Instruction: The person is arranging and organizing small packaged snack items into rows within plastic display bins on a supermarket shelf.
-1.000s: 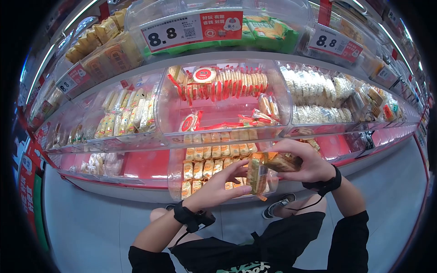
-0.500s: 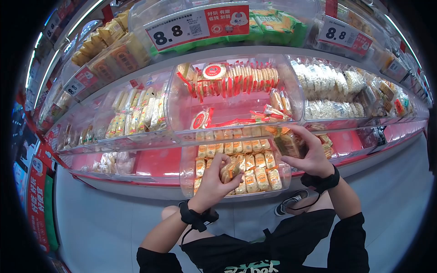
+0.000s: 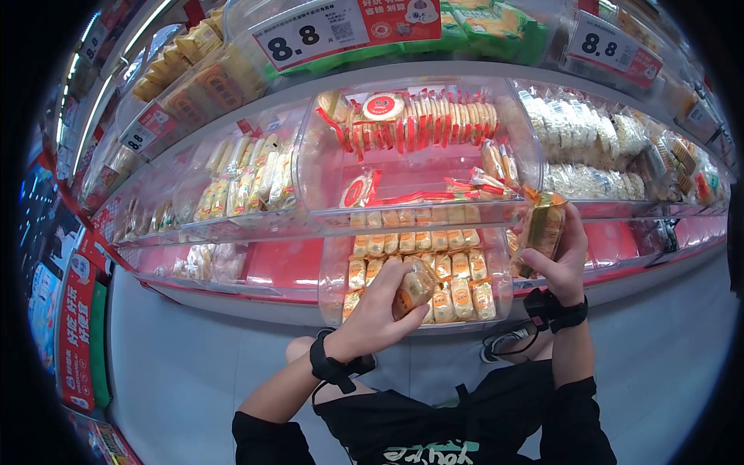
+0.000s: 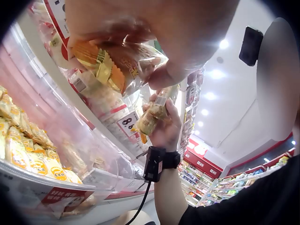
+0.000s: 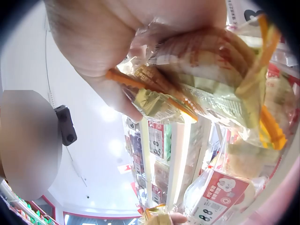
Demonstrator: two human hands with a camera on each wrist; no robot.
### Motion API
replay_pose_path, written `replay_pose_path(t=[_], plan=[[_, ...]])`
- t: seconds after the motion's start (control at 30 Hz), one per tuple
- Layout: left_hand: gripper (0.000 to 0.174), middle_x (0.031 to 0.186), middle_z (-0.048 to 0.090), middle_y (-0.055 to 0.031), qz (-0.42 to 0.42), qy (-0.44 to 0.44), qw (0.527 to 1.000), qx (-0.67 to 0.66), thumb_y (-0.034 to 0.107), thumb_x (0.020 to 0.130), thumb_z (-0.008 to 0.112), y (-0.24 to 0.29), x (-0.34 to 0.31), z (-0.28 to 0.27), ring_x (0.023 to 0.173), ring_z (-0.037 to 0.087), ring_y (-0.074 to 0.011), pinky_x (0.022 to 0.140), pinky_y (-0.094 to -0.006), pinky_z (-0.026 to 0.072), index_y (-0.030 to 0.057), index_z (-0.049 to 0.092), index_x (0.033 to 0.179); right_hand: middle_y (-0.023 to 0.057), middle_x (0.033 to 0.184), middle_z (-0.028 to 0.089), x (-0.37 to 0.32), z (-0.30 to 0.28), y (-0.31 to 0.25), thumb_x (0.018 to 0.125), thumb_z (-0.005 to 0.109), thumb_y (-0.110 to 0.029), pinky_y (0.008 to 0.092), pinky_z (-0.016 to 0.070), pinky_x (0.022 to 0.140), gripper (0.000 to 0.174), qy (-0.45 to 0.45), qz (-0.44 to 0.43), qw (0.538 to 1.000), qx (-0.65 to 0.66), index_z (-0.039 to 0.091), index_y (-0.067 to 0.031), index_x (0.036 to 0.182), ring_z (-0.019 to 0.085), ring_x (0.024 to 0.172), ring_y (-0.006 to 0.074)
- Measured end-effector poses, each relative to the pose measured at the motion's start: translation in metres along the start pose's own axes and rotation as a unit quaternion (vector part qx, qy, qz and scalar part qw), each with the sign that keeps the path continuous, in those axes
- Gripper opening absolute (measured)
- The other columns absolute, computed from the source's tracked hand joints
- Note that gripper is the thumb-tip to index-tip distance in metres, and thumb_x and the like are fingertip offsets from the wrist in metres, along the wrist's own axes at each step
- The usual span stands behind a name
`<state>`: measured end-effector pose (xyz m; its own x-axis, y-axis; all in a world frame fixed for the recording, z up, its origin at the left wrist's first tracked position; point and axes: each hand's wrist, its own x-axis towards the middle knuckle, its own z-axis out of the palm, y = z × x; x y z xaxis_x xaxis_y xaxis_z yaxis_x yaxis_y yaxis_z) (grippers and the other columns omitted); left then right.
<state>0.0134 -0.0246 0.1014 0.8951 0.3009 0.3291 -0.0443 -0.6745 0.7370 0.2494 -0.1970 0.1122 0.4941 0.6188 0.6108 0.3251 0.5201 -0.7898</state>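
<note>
My left hand grips a small wrapped pastry in clear and gold film, above the front of the low bin. In the left wrist view its crimped orange and gold wrapper end sticks out under the fingers. My right hand holds similar wrapped pastries higher up and to the right, thumb across the near side. Two packets show in that grip in the right wrist view, a larger one and a smaller one beside the thumb. The palms hide part of each packet.
Below the hands, a clear bin holds rows of gold-and-orange wrapped pastries. Above it, a shelf bin has red-edged round biscuits. White puffed snacks fill the bin on the right. Price signs hang along the upper shelf edge.
The hands were together at the packets; they have moved apart. My left hand has taken one pastry to the left, while my right hand has shifted right and up with the others.
</note>
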Motion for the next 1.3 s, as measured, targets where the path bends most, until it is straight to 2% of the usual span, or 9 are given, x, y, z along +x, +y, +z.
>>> replay_pose_path(t=[0.13, 0.43, 0.53, 0.57, 0.7, 0.8, 1.03, 1.17, 1.3], plan=[[0.053, 0.106, 0.054, -0.0169, -0.019, 0.034, 0.999, 0.002, 0.022, 0.075, 0.075, 0.009, 0.001, -0.002, 0.097, 0.057, -0.0291, 0.083, -0.0342, 0.0463, -0.0026, 0.05, 0.114, 0.012, 0.109, 0.059, 0.003, -0.001, 0.002, 0.069, 0.072, 0.0, 0.0318, 0.0493, 0.084, 0.073, 0.034, -0.004, 0.999, 0.032, 0.036, -0.0011, 0.133, 0.061, 0.096, 0.0193], [0.057, 0.1, 0.059, -0.014, -0.059, 0.038, 0.997, 0.024, 0.024, 0.072, 0.078, -0.005, 0.004, 0.006, 0.09, 0.061, -0.0247, 0.08, -0.0341, 0.0485, 0.0001, 0.051, 0.116, 0.0137, 0.111, 0.058, 0.0, -0.019, 0.017, 0.07, 0.07, -0.002, 0.0318, 0.049, 0.083, 0.07, 0.06, -0.007, 0.997, 0.043, 0.036, -0.0004, 0.131, 0.06, 0.097, 0.02], [0.053, 0.099, 0.059, -0.0083, -0.123, 0.033, 0.99, 0.067, 0.018, 0.073, 0.078, -0.02, 0.007, 0.0, 0.091, 0.059, -0.0144, 0.079, -0.0288, 0.0494, 0.0008, 0.051, 0.115, 0.0146, 0.113, 0.058, -0.003, -0.023, 0.019, 0.07, 0.07, -0.002, 0.0317, 0.0488, 0.083, 0.071, 0.068, -0.001, 0.996, 0.063, 0.036, -0.0005, 0.132, 0.06, 0.097, 0.02], [0.048, 0.1, 0.058, -0.0099, -0.144, 0.032, 0.985, 0.088, 0.015, 0.072, 0.077, -0.025, 0.008, -0.005, 0.093, 0.059, -0.0191, 0.08, -0.0317, 0.0481, 0.0012, 0.054, 0.112, 0.0159, 0.113, 0.058, -0.005, -0.027, 0.022, 0.069, 0.071, -0.002, 0.0323, 0.0486, 0.085, 0.073, 0.07, 0.0, 0.996, 0.056, 0.035, -0.0006, 0.133, 0.06, 0.098, 0.0204], [0.043, 0.104, 0.056, -0.0141, -0.093, -0.057, 0.951, 0.288, 0.008, 0.07, 0.069, -0.045, 0.011, -0.027, 0.097, 0.054, -0.031, 0.084, -0.0387, 0.045, 0.011, 0.062, 0.113, 0.0167, 0.114, 0.058, -0.009, -0.039, 0.021, 0.07, 0.07, 0.0, 0.0336, 0.0486, 0.087, 0.074, 0.094, 0.009, 0.994, 0.063, 0.033, -0.0009, 0.134, 0.06, 0.099, 0.0215], [0.038, 0.107, 0.053, -0.0141, -0.078, -0.216, 0.892, 0.39, 0.007, 0.076, 0.062, -0.057, 0.011, -0.033, 0.1, 0.053, -0.0301, 0.085, -0.0386, 0.0438, 0.0148, 0.064, 0.113, 0.0166, 0.114, 0.057, -0.012, -0.05, 0.026, 0.07, 0.069, 0.0, 0.0341, 0.0488, 0.087, 0.074, 0.108, -0.017, 0.992, 0.059, 0.033, -0.0014, 0.134, 0.06, 0.099, 0.0216], [0.041, 0.118, 0.049, -0.0141, -0.066, -0.394, 0.82, 0.41, 0.0, 0.074, 0.057, -0.078, 0.028, -0.019, 0.113, 0.047, -0.0318, 0.092, -0.0422, 0.0409, 0.0165, 0.063, 0.111, 0.0163, 0.114, 0.057, -0.014, -0.055, 0.023, 0.071, 0.068, 0.0, 0.0343, 0.0487, 0.087, 0.074, 0.116, -0.011, 0.99, 0.08, 0.032, -0.0027, 0.136, 0.06, 0.099, 0.0217], [0.047, 0.128, 0.044, -0.0139, -0.032, -0.415, 0.834, 0.361, 0.002, 0.072, 0.059, -0.094, 0.03, -0.009, 0.121, 0.04, -0.0332, 0.095, -0.0424, 0.0399, 0.0114, 0.055, 0.118, 0.0159, 0.114, 0.057, -0.015, -0.058, 0.025, 0.07, 0.068, -0.001, 0.0338, 0.0488, 0.087, 0.074, 0.115, -0.029, 0.99, 0.073, 0.033, -0.0023, 0.136, 0.06, 0.099, 0.0215], [0.051, 0.129, 0.043, -0.0158, -0.032, -0.304, 0.876, 0.372, 0.005, 0.071, 0.06, -0.095, 0.032, -0.016, 0.121, 0.041, -0.0331, 0.096, -0.0415, 0.039, 0.0081, 0.05, 0.122, 0.0155, 0.114, 0.057, -0.015, -0.063, 0.024, 0.07, 0.069, -0.002, 0.0334, 0.0489, 0.087, 0.075, 0.115, -0.018, 0.991, 0.066, 0.033, -0.0024, 0.136, 0.061, 0.099, 0.0215]])
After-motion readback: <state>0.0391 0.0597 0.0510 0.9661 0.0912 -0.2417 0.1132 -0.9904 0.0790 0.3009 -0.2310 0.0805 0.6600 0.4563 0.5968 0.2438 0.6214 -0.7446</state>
